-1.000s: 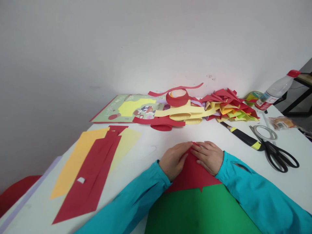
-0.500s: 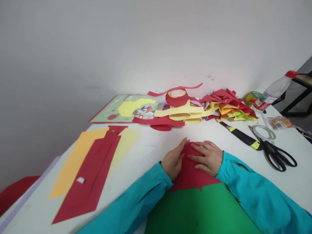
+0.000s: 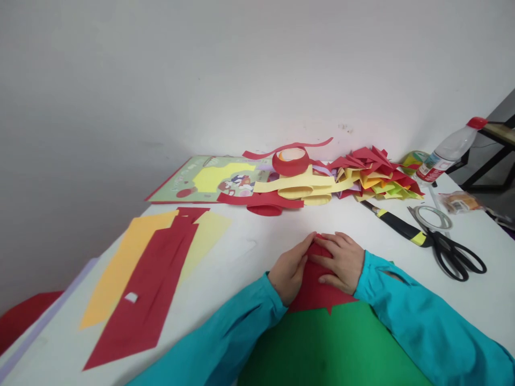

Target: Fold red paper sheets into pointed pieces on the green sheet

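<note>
A sheet of red paper (image 3: 311,292) lies over a larger green sheet (image 3: 330,348), its far end curved up under my fingers and a small notched point on its near edge. My left hand (image 3: 288,272) is cupped along the red paper's left edge, fingers together and thumb bent in against it. My right hand (image 3: 341,262) rests on top of the red paper from the right, fingers stretched out and spread. Both hands meet near the paper's far tip, which they partly cover.
Left lie cut red paper (image 3: 148,300) and orange paper (image 3: 116,268). At the back are a picture board (image 3: 169,187), rolled paper strips (image 3: 292,163) and folded paper (image 3: 374,171). Right are scissors (image 3: 454,254), a tape roll (image 3: 434,217), a bottle (image 3: 450,150) and a black-yellow tool (image 3: 400,225).
My left fingertips first moved off the far tip to the left, then came back towards it. My right fingers have spread wider on the red paper. The view has shifted slightly.
</note>
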`<state>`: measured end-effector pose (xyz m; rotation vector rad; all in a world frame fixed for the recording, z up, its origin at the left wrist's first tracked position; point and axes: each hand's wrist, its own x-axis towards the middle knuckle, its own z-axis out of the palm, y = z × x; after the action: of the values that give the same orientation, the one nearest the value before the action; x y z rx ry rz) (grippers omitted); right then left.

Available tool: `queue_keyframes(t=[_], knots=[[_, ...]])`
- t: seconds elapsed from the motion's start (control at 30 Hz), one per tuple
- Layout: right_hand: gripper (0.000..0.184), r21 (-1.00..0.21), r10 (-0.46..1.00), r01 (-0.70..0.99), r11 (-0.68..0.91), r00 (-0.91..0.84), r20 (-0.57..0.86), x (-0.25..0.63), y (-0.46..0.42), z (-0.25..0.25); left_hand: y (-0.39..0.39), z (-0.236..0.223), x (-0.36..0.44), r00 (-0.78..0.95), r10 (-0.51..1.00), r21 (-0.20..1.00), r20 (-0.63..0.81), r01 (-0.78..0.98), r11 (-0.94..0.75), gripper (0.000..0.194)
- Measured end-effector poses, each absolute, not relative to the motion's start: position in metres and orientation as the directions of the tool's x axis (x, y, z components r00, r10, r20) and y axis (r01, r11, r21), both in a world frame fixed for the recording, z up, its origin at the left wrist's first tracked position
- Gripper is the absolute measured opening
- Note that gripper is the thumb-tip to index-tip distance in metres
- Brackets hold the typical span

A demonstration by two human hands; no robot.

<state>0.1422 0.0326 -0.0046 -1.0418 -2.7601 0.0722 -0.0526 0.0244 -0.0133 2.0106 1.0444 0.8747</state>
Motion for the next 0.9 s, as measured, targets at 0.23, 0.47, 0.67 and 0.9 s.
queue_keyframes(t=[0.23,0.47,0.67,0.9], knots=[[0.055,-0.205,0.645,0.612,0.764,-0.736,0.206,0.147,0.033,-0.003,0.022,-0.019,-0.053,0.538,0.76,0.622,0.364,0.467,-0.629,0.052],[0.037,-0.284,0.65,0.585,0.76,-0.692,0.313,0.154,0.038,-0.014,0.021,-0.035,-0.052,0.618,0.6,0.388,0.507,0.458,-0.8,0.071],[0.034,-0.263,0.64,0.584,0.768,-0.685,0.348,0.154,0.039,-0.019,0.011,-0.04,-0.045,0.607,0.573,0.128,0.551,0.617,-0.777,0.056],[0.035,-0.264,0.649,0.597,0.758,-0.65,0.394,0.155,0.041,-0.023,0.011,-0.034,-0.043,0.672,0.527,-0.062,0.521,0.645,-0.762,0.037]])
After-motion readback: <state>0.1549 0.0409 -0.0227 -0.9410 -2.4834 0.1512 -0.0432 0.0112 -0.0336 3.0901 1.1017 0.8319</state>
